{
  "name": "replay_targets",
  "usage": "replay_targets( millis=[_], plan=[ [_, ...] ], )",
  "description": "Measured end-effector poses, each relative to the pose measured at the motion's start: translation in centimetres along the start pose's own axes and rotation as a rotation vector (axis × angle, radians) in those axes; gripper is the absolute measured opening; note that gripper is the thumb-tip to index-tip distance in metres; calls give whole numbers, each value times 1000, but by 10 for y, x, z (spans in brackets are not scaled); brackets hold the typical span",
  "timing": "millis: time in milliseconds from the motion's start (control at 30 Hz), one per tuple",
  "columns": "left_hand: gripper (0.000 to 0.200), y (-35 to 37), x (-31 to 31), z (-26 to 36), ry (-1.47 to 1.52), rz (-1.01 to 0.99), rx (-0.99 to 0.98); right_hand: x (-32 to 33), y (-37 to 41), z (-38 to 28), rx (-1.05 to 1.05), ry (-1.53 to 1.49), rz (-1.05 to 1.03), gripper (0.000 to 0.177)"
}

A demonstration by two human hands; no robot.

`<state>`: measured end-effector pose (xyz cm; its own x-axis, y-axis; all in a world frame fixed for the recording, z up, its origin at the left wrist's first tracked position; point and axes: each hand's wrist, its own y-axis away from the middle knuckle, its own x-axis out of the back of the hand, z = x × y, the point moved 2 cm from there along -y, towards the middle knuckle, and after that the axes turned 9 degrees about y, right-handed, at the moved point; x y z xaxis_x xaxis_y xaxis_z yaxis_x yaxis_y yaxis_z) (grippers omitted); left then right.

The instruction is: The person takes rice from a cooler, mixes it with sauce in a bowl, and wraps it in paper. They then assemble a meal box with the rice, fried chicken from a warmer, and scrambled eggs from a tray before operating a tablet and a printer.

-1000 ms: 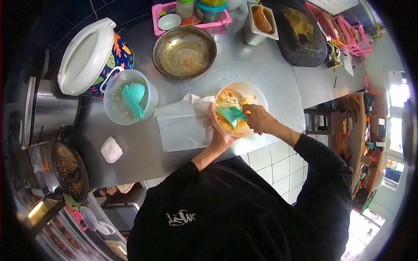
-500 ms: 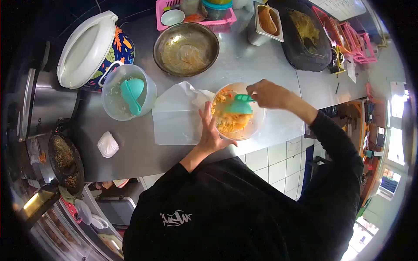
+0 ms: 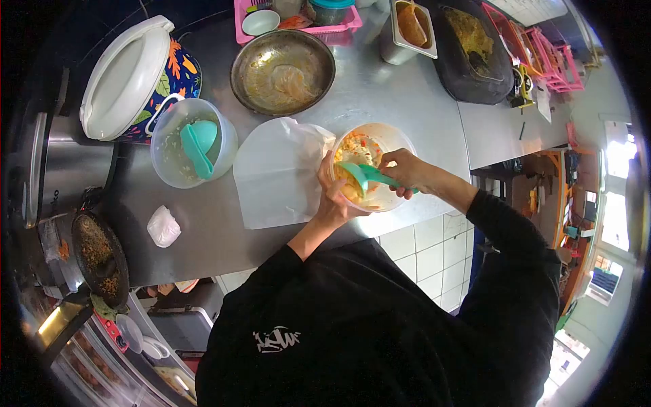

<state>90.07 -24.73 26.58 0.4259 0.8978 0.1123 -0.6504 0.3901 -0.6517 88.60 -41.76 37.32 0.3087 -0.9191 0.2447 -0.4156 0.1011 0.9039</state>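
My right hand is closed round the handle of a teal scoop, whose rounded head sits inside a clear plastic tub. Orange-yellow food with bits of red lines the tub, mostly along its left side. My left hand wraps round the tub's left wall and tilts it a little. Under and beside that hand lies a sheet of white paper. Part of the food is hidden behind the scoop.
To the left stands another clear tub with a teal scoop in it, near a patterned rice container. A metal pan sits behind the paper. A knotted white bag lies front left; a steel container stands at the back.
My right hand has swung the scoop down and leftward, its head now against the tub's left side. The tub has tilted, and my left fingers have closed round it. The view has shifted slightly.
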Motion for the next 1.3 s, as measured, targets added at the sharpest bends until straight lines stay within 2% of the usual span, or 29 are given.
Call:
replay_targets(
  millis=[167,300,400,533,667,767,867,1033,1100,1167,1233,1300],
  plan=[
    [106,2,0,0,1,-3,-7,5,13,13,-58,-313,-46,15],
    [104,-3,1,5,47,-5,13,12,15,8,-98,-187,261,17],
    [104,-3,-2,6,56,-9,23,1,7,6,-45,33,322,18],
    [103,-3,-5,7,39,-19,-8,-24,-2,7,-75,-16,192,15],
    [105,-5,-6,12,-4,-32,31,-26,-5,11,-123,-302,97,13],
    [107,-5,-7,12,-7,-65,101,-37,8,3,-92,-313,176,13],
    [110,-5,-6,18,-81,-68,57,-42,28,-4,-60,-211,233,15],
    [118,8,-5,6,-38,-48,18,-30,37,8,22,-330,123,15],
    [136,5,5,7,45,-191,248,-18,42,17,60,-422,15,16],
    [150,2,21,14,-154,-240,196,-10,46,29,75,-596,-130,18],
    [137,3,40,13,-31,-128,222,-9,49,39,150,-693,-162,18],
    [119,4,70,17,-48,-2,261,-13,56,43,176,-787,-149,18]
  ],
)
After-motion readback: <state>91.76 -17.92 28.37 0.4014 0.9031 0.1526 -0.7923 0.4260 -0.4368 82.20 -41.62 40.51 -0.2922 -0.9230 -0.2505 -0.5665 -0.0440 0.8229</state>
